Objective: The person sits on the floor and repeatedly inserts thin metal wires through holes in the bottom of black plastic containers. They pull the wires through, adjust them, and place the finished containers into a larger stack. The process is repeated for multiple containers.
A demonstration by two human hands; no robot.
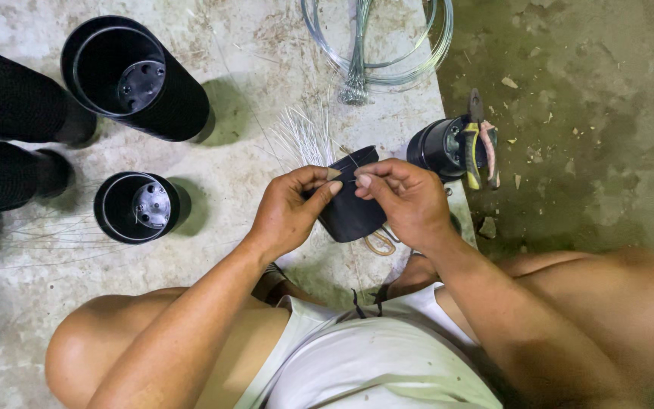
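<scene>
Step looks like threading thin wire through rim of small black plastic pot, held low between knees. Left hand grips pot rim, fingers closed. Right hand pinches wire, narrow. Next move needs fine aim. Slab edge, pliers close right; open floor left before empty pots.

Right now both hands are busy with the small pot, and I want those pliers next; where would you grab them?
Take the pliers by the yellow and pink handles, coming down from above with the right hand, which is nearer. They lie across the top of a small black pot, handles towards the person and splayed slightly, so fingers can probably wrap both. The dark jaws point away, and pinching them gives a poorer hold.
</scene>
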